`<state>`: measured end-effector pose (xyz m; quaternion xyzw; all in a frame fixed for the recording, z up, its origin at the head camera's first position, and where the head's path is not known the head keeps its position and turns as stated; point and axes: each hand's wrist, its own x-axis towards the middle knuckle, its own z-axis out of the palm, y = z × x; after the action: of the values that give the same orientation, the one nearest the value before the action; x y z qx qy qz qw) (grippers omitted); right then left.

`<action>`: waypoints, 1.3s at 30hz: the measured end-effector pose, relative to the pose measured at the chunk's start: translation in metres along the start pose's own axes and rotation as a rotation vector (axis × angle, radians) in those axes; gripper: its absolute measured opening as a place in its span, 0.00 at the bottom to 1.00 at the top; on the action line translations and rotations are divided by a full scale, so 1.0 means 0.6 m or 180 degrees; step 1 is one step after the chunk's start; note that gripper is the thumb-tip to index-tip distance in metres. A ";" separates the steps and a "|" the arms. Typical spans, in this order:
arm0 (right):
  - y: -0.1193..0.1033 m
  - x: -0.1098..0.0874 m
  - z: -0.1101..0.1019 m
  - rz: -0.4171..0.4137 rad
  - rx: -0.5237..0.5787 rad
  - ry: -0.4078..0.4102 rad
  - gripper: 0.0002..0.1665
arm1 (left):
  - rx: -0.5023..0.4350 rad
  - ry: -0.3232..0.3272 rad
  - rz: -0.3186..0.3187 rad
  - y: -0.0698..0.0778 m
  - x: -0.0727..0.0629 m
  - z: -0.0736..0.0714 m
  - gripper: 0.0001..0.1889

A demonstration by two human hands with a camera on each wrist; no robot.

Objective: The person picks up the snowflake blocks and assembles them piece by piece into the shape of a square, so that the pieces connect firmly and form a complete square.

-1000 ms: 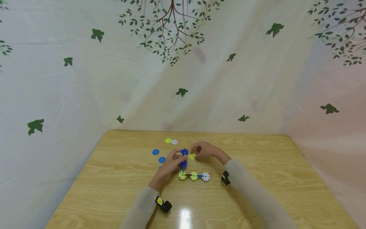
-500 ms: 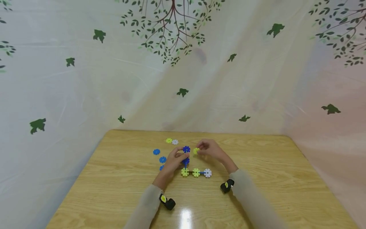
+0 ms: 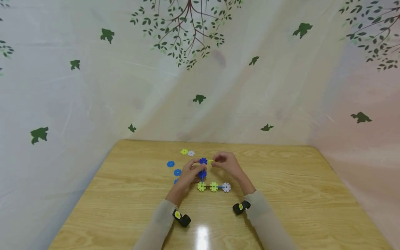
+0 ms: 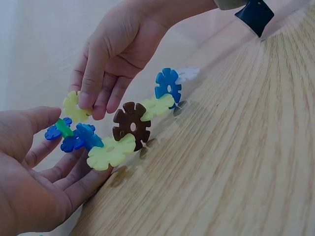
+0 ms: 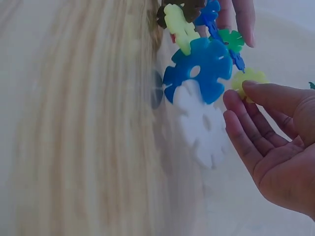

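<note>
My left hand [image 3: 186,177] grips an L-shaped chain of slotted snowflake discs near its dark blue end disc [image 3: 203,161]. Between those fingers a green disc [image 4: 64,128] shows beside the dark blue ones. My right hand [image 3: 228,164] pinches a loose yellow snowflake disc [image 5: 248,82] between thumb and fingers. In the head view that disc stands nearly edge-on, right at the dark blue disc's right side. Along the chain's near arm run a yellow-green disc [image 4: 112,152], a brown disc [image 4: 132,126], another yellow-green disc [image 3: 214,186], a blue disc [image 5: 199,69] and a white disc [image 3: 226,187].
Several loose blue discs [image 3: 170,164] lie left of my left hand on the wooden table [image 3: 125,215]. Farther back are a yellow disc [image 3: 184,151] and a white disc [image 3: 191,153] side by side. A printed cloth [image 3: 156,97] hangs behind the table.
My right hand drew the yellow disc away to the right, then brought it back left against the dark blue disc, now turned edge-on. The left hand keeps its grip; the chain shifted slightly.
</note>
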<state>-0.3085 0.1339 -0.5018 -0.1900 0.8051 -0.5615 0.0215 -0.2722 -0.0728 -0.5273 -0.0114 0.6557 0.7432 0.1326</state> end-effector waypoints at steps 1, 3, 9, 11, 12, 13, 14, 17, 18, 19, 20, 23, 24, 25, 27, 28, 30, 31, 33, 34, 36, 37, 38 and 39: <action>-0.001 0.000 0.002 -0.0012 -0.0020 0.0005 0.11 | -0.0008 -0.0007 0.0005 0.001 -0.001 -0.001 0.20; -0.003 0.000 0.004 0.0008 -0.0012 0.0008 0.11 | -0.0029 -0.0027 0.0021 0.002 -0.001 -0.001 0.20; -0.020 -0.003 0.007 0.0108 -0.0033 -0.0032 0.06 | -0.0130 -0.0021 0.0053 0.003 -0.003 -0.003 0.17; -0.012 -0.002 0.008 0.0116 -0.0046 -0.0044 0.06 | -0.0151 0.0001 0.0053 0.003 -0.004 -0.003 0.16; -0.013 -0.002 0.008 0.0126 -0.0058 -0.0052 0.05 | -0.0167 0.0006 0.0054 0.003 -0.004 -0.002 0.16; -0.013 -0.003 0.008 0.0124 -0.0063 -0.0064 0.06 | -0.0173 0.0012 0.0052 0.004 -0.005 -0.002 0.16; -0.013 -0.003 0.007 0.0125 -0.0063 -0.0079 0.06 | -0.0164 0.0015 0.0054 0.004 -0.006 -0.001 0.16; -0.012 -0.005 0.004 0.0085 -0.0053 -0.0140 0.07 | -0.0117 0.0044 0.0027 0.004 -0.008 0.001 0.16; -0.012 -0.005 0.003 0.0090 -0.0043 -0.0152 0.07 | -0.0093 0.0057 0.0021 0.004 -0.008 0.001 0.16; -0.013 -0.006 0.001 0.0088 -0.0034 -0.0176 0.07 | -0.0081 0.0075 0.0009 0.004 -0.009 0.002 0.15; -0.012 -0.006 0.000 0.0086 -0.0028 -0.0197 0.07 | -0.0067 0.0094 0.0001 0.004 -0.009 0.003 0.15; -0.013 -0.007 -0.004 0.0111 0.0020 -0.0282 0.07 | -0.0027 0.0156 0.0002 0.003 -0.009 0.006 0.14; -0.014 -0.007 -0.005 0.0121 0.0040 -0.0309 0.07 | -0.0032 0.0171 0.0002 0.003 -0.010 0.007 0.13; -0.016 -0.008 -0.006 0.0134 0.0062 -0.0339 0.07 | -0.0027 0.0188 -0.0001 0.003 -0.010 0.008 0.13; -0.023 -0.010 -0.008 0.0159 0.0097 -0.0381 0.06 | -0.0002 0.0213 0.0002 0.002 -0.010 0.010 0.13; -0.030 -0.012 -0.008 0.0160 0.0101 -0.0396 0.06 | 0.0002 0.0224 -0.0008 0.002 -0.010 0.011 0.13; -0.042 -0.016 -0.009 0.0159 0.0089 -0.0410 0.06 | 0.0005 0.0230 -0.0004 0.001 -0.010 0.011 0.13; -0.048 -0.018 -0.009 0.0161 0.0072 -0.0416 0.06 | 0.0012 0.0232 -0.0004 0.001 -0.010 0.012 0.13; -0.054 -0.020 -0.009 0.0162 0.0013 -0.0418 0.05 | -0.0007 0.0243 0.0003 0.000 -0.010 0.012 0.13; -0.052 -0.020 -0.009 0.0159 -0.0004 -0.0420 0.05 | -0.0022 0.0248 0.0006 0.000 -0.010 0.012 0.13; -0.041 -0.017 -0.007 0.0167 -0.0022 -0.0406 0.06 | -0.0044 0.0258 0.0024 0.000 -0.010 0.012 0.14; -0.035 -0.016 -0.007 0.0172 -0.0023 -0.0388 0.05 | -0.0055 0.0255 0.0036 -0.001 -0.009 0.012 0.14; -0.029 -0.015 -0.007 0.0181 -0.0017 -0.0366 0.05 | -0.0063 0.0257 0.0041 -0.002 -0.009 0.013 0.14; -0.023 -0.014 -0.006 0.0192 0.0007 -0.0345 0.05 | -0.0063 0.0254 0.0046 -0.003 -0.009 0.013 0.14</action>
<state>-0.2980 0.1360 -0.4895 -0.1957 0.8075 -0.5504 0.0821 -0.2656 -0.0660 -0.5266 -0.0376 0.6531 0.7496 0.1008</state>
